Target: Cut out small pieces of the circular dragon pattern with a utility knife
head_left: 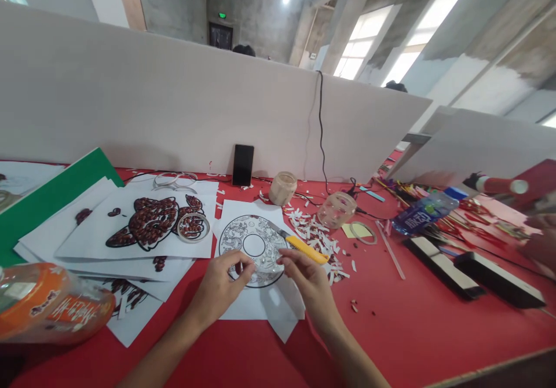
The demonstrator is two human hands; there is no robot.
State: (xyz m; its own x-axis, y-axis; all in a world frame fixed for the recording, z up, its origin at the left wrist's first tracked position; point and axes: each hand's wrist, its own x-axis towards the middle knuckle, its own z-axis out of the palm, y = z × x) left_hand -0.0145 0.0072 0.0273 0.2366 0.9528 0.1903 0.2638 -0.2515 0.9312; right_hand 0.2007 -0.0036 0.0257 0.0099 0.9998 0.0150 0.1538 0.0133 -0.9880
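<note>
A white sheet with a round, finely drawn black pattern [237,231] lies on the red table in the middle. Over its lower left part is my left hand [226,275], thumb and fingertips brought together; anything pinched there is too small to make out. My right hand [304,272] hovers over the sheet's right edge with thumb and index finger close together, near a small clear, shiny piece [268,262] between the hands. Beyond my right fingers, a yellow utility knife [306,249] rests across the pattern's right edge, its blade pointing to the upper left.
Papers with dark bean pictures [156,223] lie left, near a large orange-labelled jar [56,304]. Behind stand a phone [242,165] and a small jar [283,189]. White scraps [304,226], a tipped jar [336,209] and a bottle [428,209] lie right. Another person's hand shows far right.
</note>
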